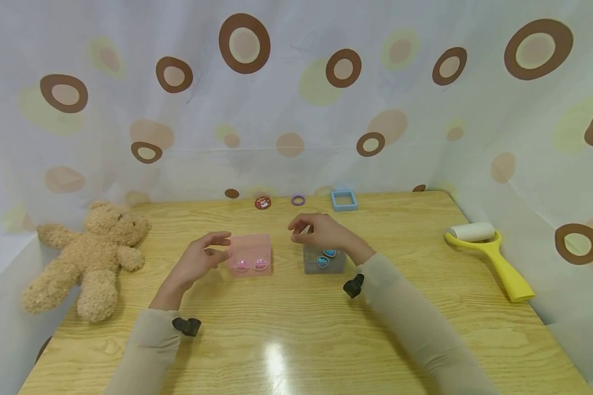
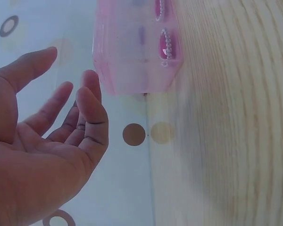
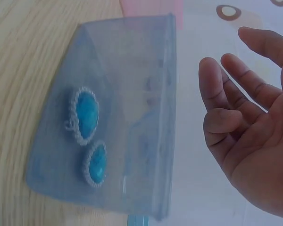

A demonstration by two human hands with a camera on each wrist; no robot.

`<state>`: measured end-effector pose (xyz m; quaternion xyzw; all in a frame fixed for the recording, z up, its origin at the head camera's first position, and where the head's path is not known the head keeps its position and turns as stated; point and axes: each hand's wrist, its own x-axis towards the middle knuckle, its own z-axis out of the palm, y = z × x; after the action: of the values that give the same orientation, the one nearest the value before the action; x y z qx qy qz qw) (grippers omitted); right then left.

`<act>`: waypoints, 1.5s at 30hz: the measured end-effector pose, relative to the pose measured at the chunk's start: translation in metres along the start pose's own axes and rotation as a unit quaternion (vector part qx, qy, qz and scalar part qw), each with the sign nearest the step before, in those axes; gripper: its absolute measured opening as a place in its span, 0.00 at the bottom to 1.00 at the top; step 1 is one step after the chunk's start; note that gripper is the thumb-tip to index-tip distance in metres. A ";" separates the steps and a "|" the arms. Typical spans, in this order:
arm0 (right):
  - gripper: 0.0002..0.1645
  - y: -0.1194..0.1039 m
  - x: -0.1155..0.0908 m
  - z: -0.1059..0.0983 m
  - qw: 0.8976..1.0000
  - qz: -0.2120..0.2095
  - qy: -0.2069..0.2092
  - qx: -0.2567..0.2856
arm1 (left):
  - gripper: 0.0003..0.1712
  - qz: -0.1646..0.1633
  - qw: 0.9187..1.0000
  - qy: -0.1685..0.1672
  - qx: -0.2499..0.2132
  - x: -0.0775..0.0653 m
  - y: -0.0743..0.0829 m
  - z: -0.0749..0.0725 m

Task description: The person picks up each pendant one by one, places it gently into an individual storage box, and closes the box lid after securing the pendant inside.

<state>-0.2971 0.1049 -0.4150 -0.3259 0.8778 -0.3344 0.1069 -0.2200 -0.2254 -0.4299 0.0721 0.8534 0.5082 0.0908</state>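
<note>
A translucent pink box (image 1: 250, 248) stands on the table, with two pink jewelled pieces (image 1: 260, 265) inside edged in pale beads. Just left of it, my left hand (image 1: 197, 262) hovers with fingers loosely bent, nothing in its grasp; the left wrist view shows a gap between fingertips and box. To the right is a translucent blue-grey box (image 3: 127, 61) holding two blue oval jewelled pieces (image 3: 87, 117) with beaded rims. Over its back part my right hand (image 1: 326, 230) hangs, fingers relaxed and holding nothing; it covers some of that box in the head view.
Along the back edge lie a red patterned disc (image 1: 263, 203), a purple ring (image 1: 298, 200) and a light blue square frame (image 1: 344, 207). A teddy bear (image 1: 94, 255) sits at the left, a yellow-handled lint roller (image 1: 504, 263) at the right. A patterned curtain (image 1: 296, 109) surrounds the table.
</note>
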 end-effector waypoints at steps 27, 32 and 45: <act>0.18 0.050 -0.024 -0.036 0.991 0.100 0.057 0.069 | 0.26 0.038 0.999 -0.001 -0.023 0.017 0.028 0.048; 0.18 0.059 -0.026 -0.038 0.988 0.117 0.069 0.069 | 0.24 0.042 0.999 0.014 -0.018 0.022 0.035 0.066; 0.24 0.074 -0.033 -0.039 0.981 0.153 0.079 0.091 | 0.20 0.034 0.999 0.024 -0.024 0.029 0.050 0.100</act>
<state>-0.3244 0.1880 -0.4351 -0.1492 0.8888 -0.4173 0.1167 -0.2237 -0.1097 -0.4350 0.0866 0.8400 0.5329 0.0547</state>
